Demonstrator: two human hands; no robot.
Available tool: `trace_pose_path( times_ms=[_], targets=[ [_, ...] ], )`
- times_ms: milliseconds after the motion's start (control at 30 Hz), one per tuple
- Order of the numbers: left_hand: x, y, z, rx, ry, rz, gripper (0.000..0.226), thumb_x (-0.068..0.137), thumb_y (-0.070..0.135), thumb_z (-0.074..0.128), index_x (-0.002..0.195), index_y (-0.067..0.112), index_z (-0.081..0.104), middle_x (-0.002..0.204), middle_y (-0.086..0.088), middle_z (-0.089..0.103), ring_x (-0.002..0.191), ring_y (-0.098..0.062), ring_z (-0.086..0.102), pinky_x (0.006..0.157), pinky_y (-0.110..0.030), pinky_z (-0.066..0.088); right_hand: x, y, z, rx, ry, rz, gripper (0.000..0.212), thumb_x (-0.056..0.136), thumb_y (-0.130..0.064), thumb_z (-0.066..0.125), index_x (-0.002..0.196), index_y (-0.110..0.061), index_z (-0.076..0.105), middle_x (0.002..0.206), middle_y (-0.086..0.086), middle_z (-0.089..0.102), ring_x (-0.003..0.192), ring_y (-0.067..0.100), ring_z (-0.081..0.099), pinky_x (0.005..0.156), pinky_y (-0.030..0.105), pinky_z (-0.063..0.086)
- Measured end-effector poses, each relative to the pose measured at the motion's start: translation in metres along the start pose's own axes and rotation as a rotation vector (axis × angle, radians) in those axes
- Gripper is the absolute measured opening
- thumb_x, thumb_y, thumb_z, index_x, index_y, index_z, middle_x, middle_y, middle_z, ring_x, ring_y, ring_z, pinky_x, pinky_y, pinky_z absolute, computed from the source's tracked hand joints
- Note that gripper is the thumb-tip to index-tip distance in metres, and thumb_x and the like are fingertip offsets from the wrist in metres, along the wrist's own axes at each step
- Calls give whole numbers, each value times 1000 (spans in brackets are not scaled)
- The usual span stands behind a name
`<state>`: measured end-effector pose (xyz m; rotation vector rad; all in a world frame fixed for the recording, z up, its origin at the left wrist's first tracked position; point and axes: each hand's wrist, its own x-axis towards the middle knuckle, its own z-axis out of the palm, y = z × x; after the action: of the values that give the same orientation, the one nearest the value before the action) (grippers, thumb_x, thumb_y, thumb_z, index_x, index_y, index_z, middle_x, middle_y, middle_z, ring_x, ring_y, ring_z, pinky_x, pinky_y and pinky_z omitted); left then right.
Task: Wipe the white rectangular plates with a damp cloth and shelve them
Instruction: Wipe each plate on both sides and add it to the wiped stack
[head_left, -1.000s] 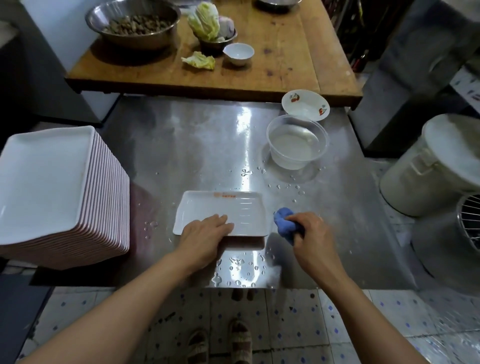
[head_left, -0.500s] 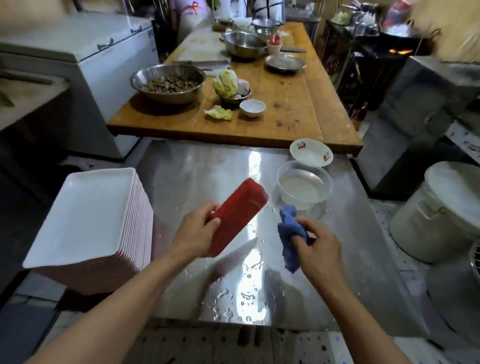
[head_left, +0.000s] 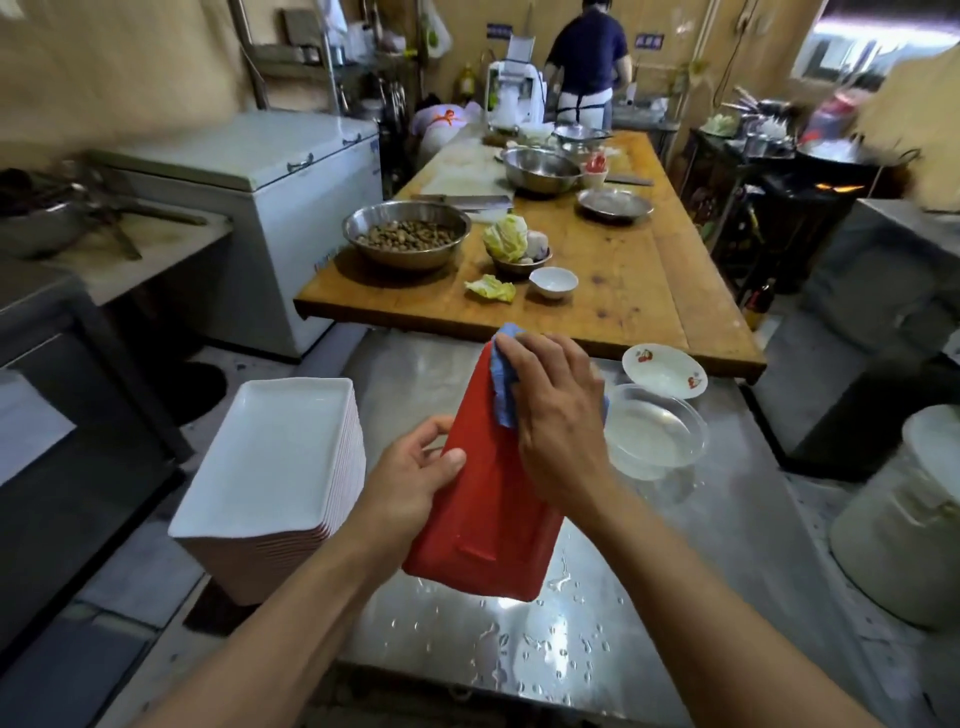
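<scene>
Change: since the earlier frame, the plate (head_left: 488, 499) has turned its long axis away from the person and the cloth (head_left: 503, 387) now lies on it.
Plate: red underside up, held tilted above the steel worktop (head_left: 701, 561), long axis running near to far.
Left hand (head_left: 410, 483): grip curled round the plate's left edge, thumb on the red side.
Right hand (head_left: 558, 415): fingers lie spread over the blue cloth and press it on the far end of the plate.
Key relation: the unwiped red surface stretches from the cloth toward the near end, so I judge the right hand must stroke along the long axis.
Stack (head_left: 275, 467): white plates on the left, just beside the left hand.
Water bowl (head_left: 657, 436): on the right.
</scene>
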<state>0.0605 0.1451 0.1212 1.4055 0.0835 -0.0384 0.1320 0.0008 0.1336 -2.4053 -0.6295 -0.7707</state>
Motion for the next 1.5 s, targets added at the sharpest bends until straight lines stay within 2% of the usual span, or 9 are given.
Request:
trace_pose_path(
  times_ms=[167,267,433,633,767,967,1167,1367,1500],
  targets=[
    [-4,11,3,-114,41,16,22,93,-1,48,104,11,63,79,-16,69,64,-21,64,65,-30,55,12,1,-5,-55,-84,-57,44,94,-29,35,135,-18,47,131,3,51,118,26,46,93,38,36],
    [-5,18,4,-159,51,29,24,93,-2,47,105,10,63,80,-13,71,63,-19,66,64,-30,56,10,12,-13,-55,-72,13,45,93,-34,33,131,-19,51,126,4,53,112,26,47,88,36,37],
    [-5,24,10,-230,52,55,26,93,-3,47,102,14,65,78,-10,72,64,-17,68,65,-31,58,0,23,-25,113,-22,218,55,90,-41,26,131,-15,49,124,12,49,114,27,43,97,28,27],
    [0,24,28,-334,102,79,27,92,-4,45,99,14,64,70,-4,71,60,-13,66,64,-30,57,-13,5,-32,303,11,464,46,97,-22,43,142,-20,33,126,12,41,113,23,44,87,22,30],
    [1,16,37,-376,101,52,28,93,-4,44,100,14,64,72,-5,72,61,-13,67,62,-28,58,-27,6,-43,306,10,475,52,95,-20,49,143,-24,28,122,1,37,105,7,37,84,14,24],
    [1,12,50,-408,81,30,28,93,-3,45,108,10,64,75,-7,72,63,-15,68,59,-28,57,-38,8,-61,364,74,535,50,94,-19,52,139,-25,33,123,-7,36,108,3,36,89,18,28],
    [-3,13,64,-444,79,12,26,93,-4,45,104,12,63,70,-8,71,58,-15,67,56,-28,57,-17,15,-62,320,159,616,33,95,-24,46,128,-22,40,119,4,47,105,21,51,85,35,42],
    [4,14,64,-499,148,37,25,93,-4,45,100,11,63,69,-6,71,58,-13,67,58,-27,58,-17,9,-54,193,105,688,37,97,-30,42,130,-13,40,123,11,50,108,28,50,81,35,38],
    [12,11,57,-477,205,42,24,93,-3,46,94,13,64,66,-3,71,57,-12,66,58,-28,58,-45,0,-40,147,-1,686,44,96,-29,44,137,-15,35,123,10,44,111,27,46,88,38,39]
  ],
)
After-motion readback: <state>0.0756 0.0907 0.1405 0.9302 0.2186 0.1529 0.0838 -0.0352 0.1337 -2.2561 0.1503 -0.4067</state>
